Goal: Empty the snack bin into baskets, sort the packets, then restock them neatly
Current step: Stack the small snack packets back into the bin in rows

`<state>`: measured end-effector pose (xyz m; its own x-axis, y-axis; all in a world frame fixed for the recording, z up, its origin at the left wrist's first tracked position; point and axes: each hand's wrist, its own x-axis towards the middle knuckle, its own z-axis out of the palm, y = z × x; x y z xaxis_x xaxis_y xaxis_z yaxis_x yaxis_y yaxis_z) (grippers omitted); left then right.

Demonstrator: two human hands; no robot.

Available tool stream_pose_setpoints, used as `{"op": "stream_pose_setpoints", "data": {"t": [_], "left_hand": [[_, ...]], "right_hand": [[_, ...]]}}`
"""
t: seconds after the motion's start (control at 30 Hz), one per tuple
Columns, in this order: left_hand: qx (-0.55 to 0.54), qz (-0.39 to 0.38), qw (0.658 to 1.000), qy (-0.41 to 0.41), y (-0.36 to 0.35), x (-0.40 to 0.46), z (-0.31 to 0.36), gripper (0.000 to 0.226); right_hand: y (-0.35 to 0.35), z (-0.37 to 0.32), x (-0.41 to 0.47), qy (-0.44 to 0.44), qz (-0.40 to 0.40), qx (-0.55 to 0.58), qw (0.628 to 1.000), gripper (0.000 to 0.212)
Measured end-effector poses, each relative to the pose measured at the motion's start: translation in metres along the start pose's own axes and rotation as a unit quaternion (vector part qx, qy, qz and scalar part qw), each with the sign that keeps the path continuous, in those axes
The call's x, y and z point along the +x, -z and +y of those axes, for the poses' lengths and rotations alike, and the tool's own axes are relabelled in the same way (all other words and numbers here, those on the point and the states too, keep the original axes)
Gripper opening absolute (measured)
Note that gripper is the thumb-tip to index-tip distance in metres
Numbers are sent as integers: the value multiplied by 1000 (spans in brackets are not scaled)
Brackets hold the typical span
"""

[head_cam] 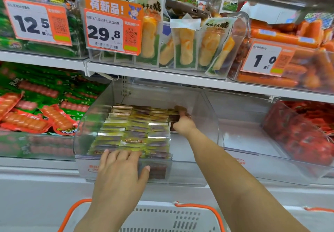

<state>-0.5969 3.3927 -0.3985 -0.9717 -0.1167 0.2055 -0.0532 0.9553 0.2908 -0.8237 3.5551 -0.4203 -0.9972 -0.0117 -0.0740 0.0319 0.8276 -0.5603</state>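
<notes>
A clear plastic snack bin (211,116) sits on the lower shelf, its left part filled with neat rows of yellow-green and brown packets (137,128). My left hand (121,170) rests on the bin's front lip, fingers straight over the front packets and thumb down the outside wall. My right hand (183,123) reaches deep into the bin and holds a dark brown packet (174,118) at the right end of the rows; its fingertips are blurred. A white basket (162,217) with orange handles stands below the shelf, under my arms.
Left of the bin lie green and red sausage packs (41,108). To the right stand an empty clear bin (244,123) and one with red packets (305,132). The shelf above holds bins with price tags, yellow snack packs (184,47) and orange sausages (289,38).
</notes>
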Motion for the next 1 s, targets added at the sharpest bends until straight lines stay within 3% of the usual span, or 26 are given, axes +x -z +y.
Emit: {"op": "stream_pose_setpoints", "data": {"t": [0.13,0.27,0.43,0.57,0.63,0.8,1.0], "left_hand": [[6,3,1000,-7,-3,0,-2,46],[-27,22,999,-12,-9,0,-5,43],[-25,34,999,-19,-13,0,-7,37],[-18,12,1000,-12,-7,0,-5,45],[-10,14,1000,-12,-4,0,-3,46],[-9,12,1000,-4,-2,-1,-2,46],[6,0,1000,-3,-2,1,-3,47]], "right_hand": [[3,2,3,12,-30,-149,988,74],[8,0,0,23,-47,-187,981,75],[-3,-3,1,-34,-2,-36,999,79],[4,-1,3,-103,25,84,991,42],[6,-1,3,-110,22,103,988,24],[11,-6,2,-126,1,121,985,8],[8,-14,-3,-133,-3,92,987,5]]}}
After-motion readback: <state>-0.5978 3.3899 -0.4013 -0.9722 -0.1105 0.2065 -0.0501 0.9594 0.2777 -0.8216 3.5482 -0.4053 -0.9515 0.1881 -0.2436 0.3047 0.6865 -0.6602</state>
